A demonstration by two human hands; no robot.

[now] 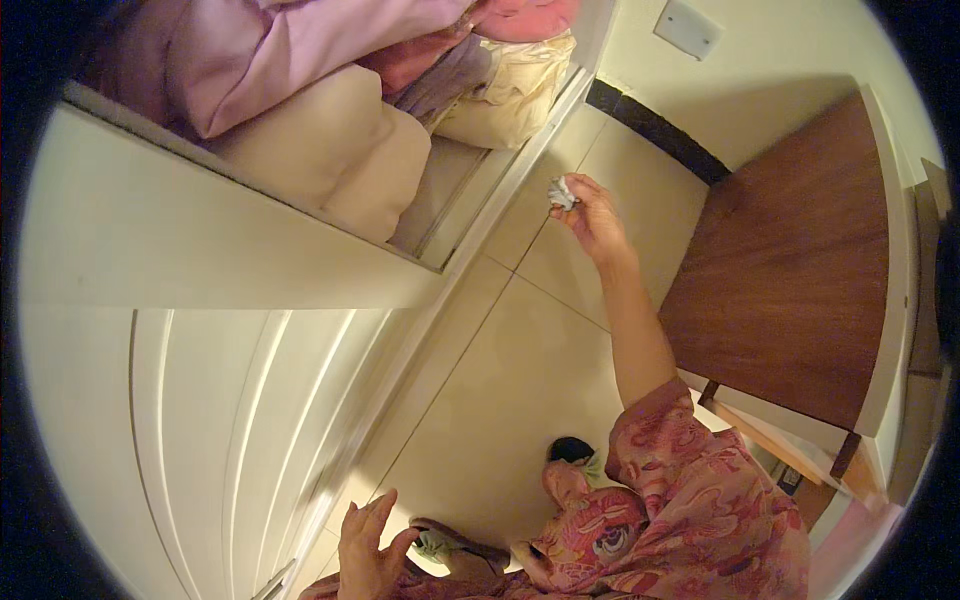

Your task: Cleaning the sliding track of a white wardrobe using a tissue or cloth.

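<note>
My right hand [596, 217] reaches out over the tiled floor [517, 352], its fingers pinched around a small crumpled whitish wad [560, 194]. What the wad is made of, I cannot tell. Low in the view, my left hand [367, 545] is raised with thumb and fingers apart, holding nothing. It is nearest to the white panelled door [217, 420], with a gap between them as far as the view shows. Beyond both hands, an open white cupboard compartment holds a mauve cloth [322, 45], a beige cushion-like bundle [337, 150] and a cream bag [517, 90].
A brown wooden panel with a pale edge [787, 270] stands close to my right arm. Below it, a drawer-like opening [795, 472] shows. A dark skirting strip [660, 135] runs along the wall under a white plate [688, 30]. My sandalled feet [457, 544] are on the floor.
</note>
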